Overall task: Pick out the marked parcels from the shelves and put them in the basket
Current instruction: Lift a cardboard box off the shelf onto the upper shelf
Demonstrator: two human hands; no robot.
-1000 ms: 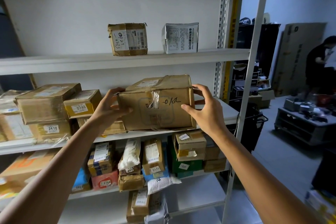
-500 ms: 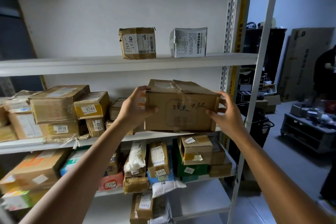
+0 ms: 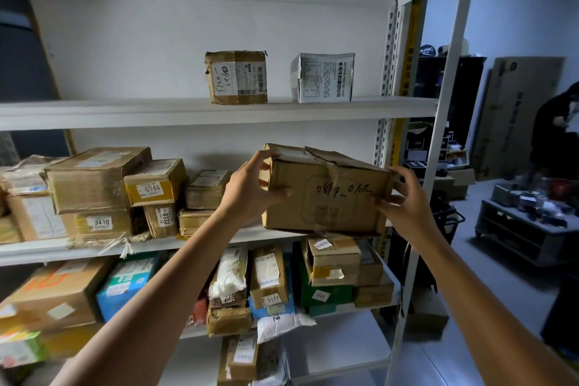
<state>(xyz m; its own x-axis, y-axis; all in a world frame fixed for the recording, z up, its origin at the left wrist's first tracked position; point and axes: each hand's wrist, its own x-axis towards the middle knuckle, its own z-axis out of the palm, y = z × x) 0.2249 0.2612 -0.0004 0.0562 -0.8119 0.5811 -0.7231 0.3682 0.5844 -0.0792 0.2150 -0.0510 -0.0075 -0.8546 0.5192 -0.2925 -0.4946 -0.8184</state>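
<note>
Cardboard is what both hands are on in the head view: a brown cardboard parcel (image 3: pixel 326 197), taped over the top, with numbers handwritten on its front. It sits at the right end of the white metal middle shelf (image 3: pixel 62 249), its underside at or just above the shelf edge; I cannot tell which. The left hand (image 3: pixel 250 188) grips its left end, thumb on the front and fingers curled over the top. The right hand (image 3: pixel 404 200) is curled round its right corner. A second ago the parcel was nearer the shelf's middle; now it has shifted right, close to the white upright post (image 3: pixel 438 141). I'd judge it is coming off the shelf, basket-bound. A dark wire frame (image 3: pixel 452 219) beyond the post may be that basket.
</note>
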